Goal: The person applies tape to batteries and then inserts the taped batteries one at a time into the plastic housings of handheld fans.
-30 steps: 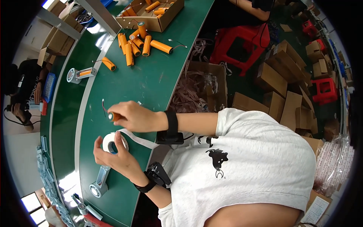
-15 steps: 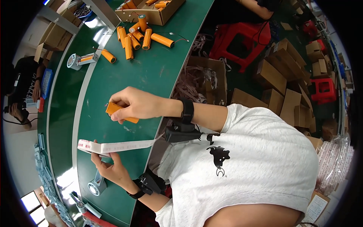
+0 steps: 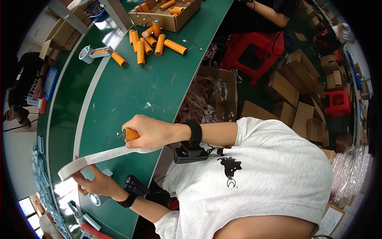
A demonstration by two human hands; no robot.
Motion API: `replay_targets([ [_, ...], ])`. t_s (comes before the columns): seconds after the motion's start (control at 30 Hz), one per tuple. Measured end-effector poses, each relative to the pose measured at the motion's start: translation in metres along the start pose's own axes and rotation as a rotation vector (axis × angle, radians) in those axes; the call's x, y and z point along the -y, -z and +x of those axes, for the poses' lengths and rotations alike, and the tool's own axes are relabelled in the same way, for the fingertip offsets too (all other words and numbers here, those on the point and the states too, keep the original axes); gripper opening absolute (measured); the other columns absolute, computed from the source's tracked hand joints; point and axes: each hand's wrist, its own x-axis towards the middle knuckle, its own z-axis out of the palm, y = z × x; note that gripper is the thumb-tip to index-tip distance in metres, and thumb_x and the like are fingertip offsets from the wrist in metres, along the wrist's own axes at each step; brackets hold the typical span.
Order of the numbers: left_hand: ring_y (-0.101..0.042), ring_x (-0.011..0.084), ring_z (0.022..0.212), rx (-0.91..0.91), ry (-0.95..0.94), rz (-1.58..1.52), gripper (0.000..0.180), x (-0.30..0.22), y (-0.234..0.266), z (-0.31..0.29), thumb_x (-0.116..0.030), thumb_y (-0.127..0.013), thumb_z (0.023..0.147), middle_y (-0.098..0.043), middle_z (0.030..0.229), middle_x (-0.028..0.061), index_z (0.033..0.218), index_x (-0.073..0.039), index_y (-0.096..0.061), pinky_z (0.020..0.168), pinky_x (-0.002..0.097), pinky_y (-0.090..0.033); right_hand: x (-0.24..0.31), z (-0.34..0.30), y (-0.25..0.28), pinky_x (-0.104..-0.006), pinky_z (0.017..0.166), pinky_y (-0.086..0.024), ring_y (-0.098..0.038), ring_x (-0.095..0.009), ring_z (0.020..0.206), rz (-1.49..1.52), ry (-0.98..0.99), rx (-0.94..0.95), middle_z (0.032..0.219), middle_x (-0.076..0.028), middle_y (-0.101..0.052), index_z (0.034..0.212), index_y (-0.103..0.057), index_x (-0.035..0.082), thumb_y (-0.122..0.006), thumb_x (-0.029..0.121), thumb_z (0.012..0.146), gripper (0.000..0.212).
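Note:
My right hand [image 3: 148, 130] is closed round an orange cylindrical battery [image 3: 131, 134], whose thin wires stick out at its left end. Below it in the picture, my left hand [image 3: 97, 181] grips a roll of white tape [image 3: 72, 167] between thumb and fingers. A length of the tape runs off the roll to my right hand, passing under the battery; how its far end is held is hidden. Beside my left wrist lies a light grey round-headed housing [image 3: 95, 199], partly covered by the hand.
Several orange batteries [image 3: 141, 51] lie loose by a cardboard box [image 3: 172, 22] of more on the green table [image 3: 131, 87]. Another grey housing [image 3: 86, 54] stands near them. A carton of tape scraps [image 3: 211, 95] and red stools [image 3: 254, 51] are beyond the table edge.
My right hand has moved down with the battery, now against the tape strip. My left hand has shifted left and down with the roll, stretching the tape out. The view has tilted slightly.

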Motion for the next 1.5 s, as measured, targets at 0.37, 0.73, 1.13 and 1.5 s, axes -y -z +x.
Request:
replay_targets([
  [0.37, -0.049, 0.0318, 0.104, 0.093, -0.271, -0.162, 0.044, -0.002, -0.025, -0.034, -0.005, -0.065, 0.07, -0.057, 0.107, 0.0187, 0.109, 0.008, -0.051, 0.087, 0.0397, -0.03, 0.03, 0.035, 0.034, -0.0278, 0.067, -0.044, -0.056, -0.015, 0.074, 0.221, -0.008, -0.048, 0.085, -0.01, -0.059, 0.087, -0.056, -0.004, -0.054, 0.008, 0.083, 0.013],
  [0.73, -0.05, 0.0284, 0.105, 0.231, -0.447, -0.086, 0.041, -0.013, -0.018, -0.03, -0.01, -0.064, 0.072, -0.057, 0.104, 0.0192, 0.108, 0.007, -0.051, 0.084, 0.039, -0.026, 0.011, 0.056, -0.011, -0.037, 0.068, -0.044, -0.055, -0.034, 0.08, -0.561, 0.435, -0.086, 0.088, -0.022, -0.055, 0.08, -0.06, -0.005, -0.054, 0.004, 0.077, 0.011],
  [1.13, -0.05, 0.0222, 0.091, 0.339, -0.357, 0.046, 0.036, -0.052, -0.029, -0.021, -0.021, -0.062, 0.078, -0.058, 0.091, 0.0117, 0.104, 0.002, -0.053, 0.079, 0.0381, -0.025, -0.014, 0.092, -0.008, -0.0281, 0.063, -0.042, -0.05, -0.011, 0.068, 0.367, -0.196, -0.322, 0.077, -0.008, -0.058, 0.091, -0.057, -0.008, -0.049, 0.006, 0.084, 0.017],
  [1.5, -0.051, 0.0246, 0.097, 0.709, -0.621, -0.258, 0.027, -0.057, -0.037, -0.02, -0.011, -0.065, 0.075, -0.059, 0.094, 0.0092, 0.097, 0.0, -0.055, 0.084, 0.0387, -0.033, 0.019, 0.129, 0.068, -0.0248, 0.072, -0.049, -0.06, -0.014, 0.076, 0.477, 0.367, -0.637, 0.086, -0.01, -0.063, 0.097, -0.06, -0.007, -0.061, 0.003, 0.078, 0.021],
])
